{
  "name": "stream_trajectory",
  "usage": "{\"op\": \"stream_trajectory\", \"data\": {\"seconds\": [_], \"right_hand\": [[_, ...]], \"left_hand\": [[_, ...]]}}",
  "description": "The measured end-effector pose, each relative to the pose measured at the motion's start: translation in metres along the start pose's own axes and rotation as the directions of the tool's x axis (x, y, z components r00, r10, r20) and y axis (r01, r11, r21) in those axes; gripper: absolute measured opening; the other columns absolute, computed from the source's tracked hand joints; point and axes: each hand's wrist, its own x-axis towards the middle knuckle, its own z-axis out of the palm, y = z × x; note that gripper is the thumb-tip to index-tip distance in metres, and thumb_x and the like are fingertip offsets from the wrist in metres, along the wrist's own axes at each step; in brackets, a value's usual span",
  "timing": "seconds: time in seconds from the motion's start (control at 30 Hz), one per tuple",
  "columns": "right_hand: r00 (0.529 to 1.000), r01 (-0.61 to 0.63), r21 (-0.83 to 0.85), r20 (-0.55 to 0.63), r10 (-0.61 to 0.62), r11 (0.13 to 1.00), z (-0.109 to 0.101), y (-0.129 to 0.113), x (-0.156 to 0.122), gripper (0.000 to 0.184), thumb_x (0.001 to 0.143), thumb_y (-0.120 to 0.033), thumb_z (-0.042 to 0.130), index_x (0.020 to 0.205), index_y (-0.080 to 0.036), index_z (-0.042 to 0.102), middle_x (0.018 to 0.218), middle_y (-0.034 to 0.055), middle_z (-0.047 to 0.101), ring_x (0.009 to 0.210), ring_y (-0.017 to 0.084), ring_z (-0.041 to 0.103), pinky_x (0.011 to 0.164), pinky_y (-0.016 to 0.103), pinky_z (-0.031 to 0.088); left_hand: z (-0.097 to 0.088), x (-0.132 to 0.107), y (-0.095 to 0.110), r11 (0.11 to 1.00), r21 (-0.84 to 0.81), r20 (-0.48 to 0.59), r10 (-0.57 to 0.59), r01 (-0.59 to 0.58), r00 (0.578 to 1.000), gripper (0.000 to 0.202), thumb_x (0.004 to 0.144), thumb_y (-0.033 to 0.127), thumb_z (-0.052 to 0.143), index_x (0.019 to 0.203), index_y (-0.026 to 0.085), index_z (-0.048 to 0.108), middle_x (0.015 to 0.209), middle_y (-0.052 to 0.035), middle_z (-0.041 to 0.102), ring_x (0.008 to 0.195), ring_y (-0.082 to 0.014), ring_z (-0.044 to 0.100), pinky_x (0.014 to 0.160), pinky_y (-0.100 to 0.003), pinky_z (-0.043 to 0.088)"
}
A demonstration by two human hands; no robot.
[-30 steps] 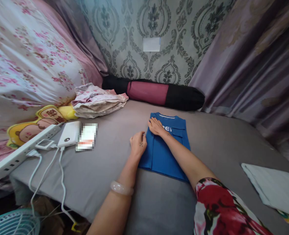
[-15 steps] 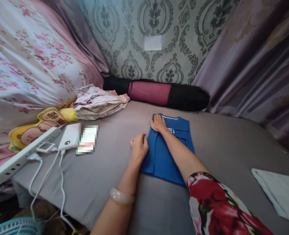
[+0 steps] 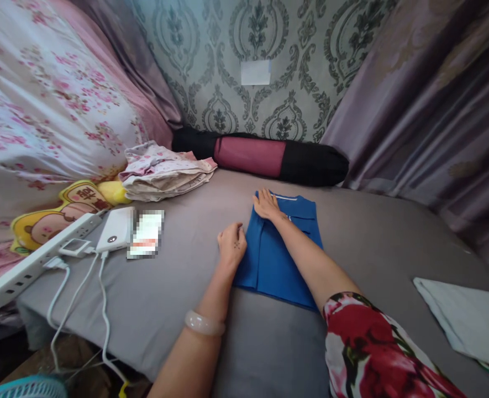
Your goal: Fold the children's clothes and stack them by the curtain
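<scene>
A blue shirt [image 3: 269, 265], folded into a narrow rectangle, lies on the grey bed sheet [image 3: 372, 237]. My right hand [image 3: 266, 205] lies flat with fingers stretched on the shirt's far left corner, near the collar. My left hand [image 3: 231, 243] rests at the shirt's left edge with its fingers curled against the folded cloth. A pale bangle [image 3: 204, 324] is on my left wrist, and a red flowered sleeve [image 3: 377, 348] covers my right upper arm.
A black and pink bolster [image 3: 261, 156] lies along the wall. Folded flowered cloth [image 3: 165, 176] sits at the left, with a yellow cushion [image 3: 57, 218], a white power strip [image 3: 37, 257], a power bank [image 3: 115, 229] and cables. A folded pale cloth [image 3: 463, 318] lies at the right.
My right hand slid a little farther along the shirt's left edge toward the collar. My left hand stayed at the edge, its fingers curling in more.
</scene>
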Motion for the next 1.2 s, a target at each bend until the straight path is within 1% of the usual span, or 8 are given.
{"op": "stream_trajectory", "data": {"seconds": [0.1,0.33,0.57,0.63,0.73,0.8,0.93,1.2], "right_hand": [[0.999,0.034,-0.040,-0.011,-0.034,0.999,0.008,-0.007,-0.008,0.065,0.100,-0.042,0.016,0.151,-0.003,0.022,0.160,0.0129,0.015,0.147,0.023,0.009,0.118,0.041,0.006],[0.999,0.008,-0.064,-0.051,-0.012,0.998,0.030,-0.011,-0.012,0.064,0.099,-0.040,0.019,0.149,-0.001,0.027,0.158,0.0143,0.022,0.146,0.025,0.014,0.118,0.042,0.009],[1.000,-0.007,-0.047,-0.012,0.007,0.999,0.025,-0.011,-0.011,0.064,0.099,-0.043,0.021,0.149,-0.003,0.028,0.158,0.0141,0.021,0.146,0.025,0.015,0.117,0.042,0.011],[1.000,-0.008,-0.043,-0.018,0.007,0.999,0.021,-0.012,-0.007,0.063,0.099,-0.043,0.020,0.146,-0.003,0.035,0.156,0.0151,0.028,0.145,0.026,0.019,0.117,0.044,0.011],[0.993,0.020,-0.071,-0.111,-0.028,0.997,0.017,-0.012,0.002,0.061,0.100,-0.041,0.017,0.138,-0.005,0.048,0.151,0.0159,0.038,0.142,0.027,0.026,0.116,0.047,0.008],[0.989,0.025,-0.092,-0.145,-0.038,0.995,0.016,-0.010,0.009,0.059,0.100,-0.039,0.018,0.140,-0.005,0.045,0.152,0.0150,0.035,0.143,0.026,0.023,0.116,0.047,0.008],[0.998,0.011,-0.090,-0.066,-0.017,0.996,0.021,-0.003,0.019,0.060,0.099,-0.038,0.021,0.147,-0.004,0.033,0.156,0.0131,0.027,0.145,0.024,0.017,0.117,0.044,0.011],[1.000,-0.014,-0.053,-0.014,0.013,0.999,0.020,0.000,0.022,0.061,0.100,-0.041,0.017,0.149,-0.007,0.029,0.158,0.0107,0.023,0.146,0.022,0.013,0.117,0.042,0.008]], "left_hand": [[-0.001,0.000,0.000,1.000,-0.007,0.000,-0.008,0.008,1.000,0.028,0.090,0.018,0.046,0.111,0.016,0.065,0.101,-0.0093,0.072,0.103,-0.0219,0.064,0.100,-0.040,0.040],[-0.001,0.001,-0.002,1.000,-0.003,0.007,-0.010,0.010,1.000,0.029,0.090,0.018,0.046,0.112,0.014,0.064,0.103,-0.0105,0.072,0.105,-0.0225,0.064,0.100,-0.040,0.041],[-0.001,0.000,-0.003,1.000,-0.020,0.004,0.001,-0.001,1.000,0.029,0.090,0.018,0.046,0.112,0.014,0.064,0.105,-0.0114,0.071,0.105,-0.0225,0.064,0.100,-0.041,0.041],[0.001,0.000,-0.004,1.000,-0.023,-0.008,0.005,-0.005,1.000,0.029,0.090,0.018,0.046,0.112,0.015,0.064,0.105,-0.0107,0.072,0.104,-0.0222,0.064,0.100,-0.041,0.041],[0.002,0.001,-0.005,1.000,-0.023,-0.009,0.010,-0.010,1.000,0.028,0.090,0.019,0.045,0.111,0.015,0.064,0.103,-0.0100,0.072,0.103,-0.0223,0.065,0.100,-0.041,0.041],[0.002,0.002,-0.005,1.000,-0.025,-0.008,0.012,-0.012,1.000,0.029,0.090,0.019,0.045,0.111,0.015,0.064,0.102,-0.0101,0.072,0.102,-0.0227,0.065,0.100,-0.042,0.041],[0.002,0.003,-0.005,1.000,-0.020,-0.009,0.001,-0.001,1.000,0.029,0.090,0.019,0.046,0.111,0.014,0.065,0.101,-0.0104,0.072,0.102,-0.0231,0.065,0.099,-0.042,0.042],[0.002,0.002,-0.006,1.000,-0.009,0.000,-0.004,0.004,1.000,0.030,0.089,0.020,0.045,0.112,0.014,0.064,0.100,-0.0106,0.072,0.102,-0.0229,0.065,0.098,-0.042,0.042]]}}
